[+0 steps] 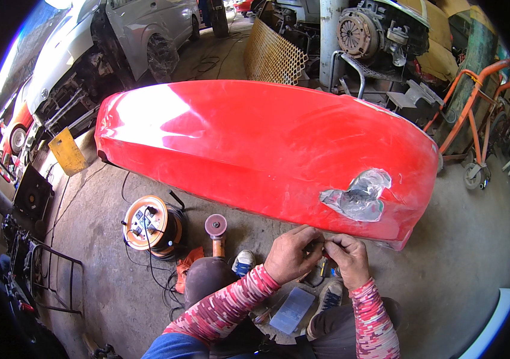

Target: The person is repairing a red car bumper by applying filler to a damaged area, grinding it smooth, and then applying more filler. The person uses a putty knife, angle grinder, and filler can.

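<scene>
A long red car body panel [237, 131], probably a bumper, lies across the floor before me. Near its right end, a ragged patch of bare grey, silvery material [360, 196] breaks the red paint. Just below the panel's near edge, my left hand [294, 254] and my right hand [349, 258] meet with fingertips pinched together. Whatever is between them is too small and covered to name. Under the hands, small coloured items show between my feet, partly hidden. A clear plastic case [292, 310] rests on the floor between my legs.
An orange cable reel [147, 224] with loose cords stands left, beside an angle grinder [216, 233] and an orange cloth [189, 266]. Behind the panel are a silver van [141, 36], a metal mesh sheet [273, 54] and engine parts [360, 33]. An orange hand trolley [476, 113] stands right.
</scene>
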The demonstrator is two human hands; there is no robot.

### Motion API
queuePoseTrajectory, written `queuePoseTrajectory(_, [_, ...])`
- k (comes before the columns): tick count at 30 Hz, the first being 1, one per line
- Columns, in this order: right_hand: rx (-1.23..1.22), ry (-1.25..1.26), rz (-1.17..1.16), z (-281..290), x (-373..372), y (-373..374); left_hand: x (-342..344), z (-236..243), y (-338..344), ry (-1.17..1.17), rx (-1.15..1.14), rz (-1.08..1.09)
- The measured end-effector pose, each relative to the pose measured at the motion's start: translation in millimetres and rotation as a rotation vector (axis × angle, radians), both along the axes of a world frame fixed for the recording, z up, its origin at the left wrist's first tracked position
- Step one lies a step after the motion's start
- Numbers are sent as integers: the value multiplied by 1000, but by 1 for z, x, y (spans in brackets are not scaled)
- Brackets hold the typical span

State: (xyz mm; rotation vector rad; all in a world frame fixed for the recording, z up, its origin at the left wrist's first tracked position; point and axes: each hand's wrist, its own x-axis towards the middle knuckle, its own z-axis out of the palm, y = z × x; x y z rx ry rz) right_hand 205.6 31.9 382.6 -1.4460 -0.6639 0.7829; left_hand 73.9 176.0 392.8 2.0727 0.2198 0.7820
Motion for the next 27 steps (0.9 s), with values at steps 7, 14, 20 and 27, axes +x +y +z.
queuePoseTrajectory(7, [15,-6,-5,-2,-1,1,-1,0,1,20,-16,-8])
queuePoseTrajectory(14, [-9,3,-6,-2,-1,0,-1,0,0,23,6,4])
queuePoseTrajectory(20, [-33,-53,-1,-3,0,0,-1,1,0,62,-12,3])
queuePoseTrajectory(27, [-26,-69,-12,-3,-2,1,-2,4,-1,46,-10,20])
